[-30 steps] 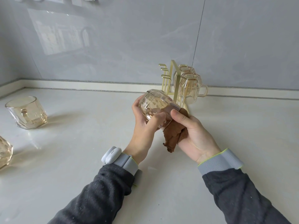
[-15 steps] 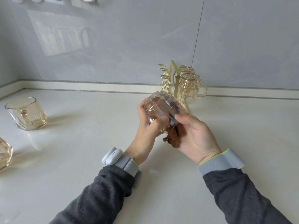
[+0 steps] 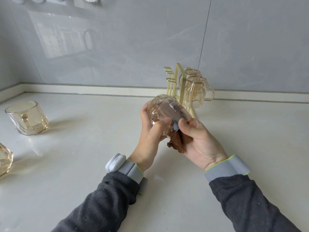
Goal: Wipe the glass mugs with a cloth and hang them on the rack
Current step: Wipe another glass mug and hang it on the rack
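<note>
My left hand [image 3: 153, 136] grips an amber glass mug [image 3: 167, 111] tilted on its side above the counter, base toward the wall. My right hand [image 3: 199, 139] holds a brown cloth [image 3: 177, 144] whose upper part is pushed inside the mug, fingers at the rim. Just behind stands a gold wire rack [image 3: 173, 82] with two amber mugs [image 3: 195, 91] hanging upside down on its right side; the left hooks are bare.
Another amber mug [image 3: 27, 119] stands upright on the white counter [image 3: 83, 148] at far left. A further glass piece [image 3: 5, 158] is cut off by the left edge. Grey glossy wall panels rise behind the rack.
The cloth has gone from hanging below the mug to being pushed up inside it. The mug has shifted slightly right and turned in my left hand.
</note>
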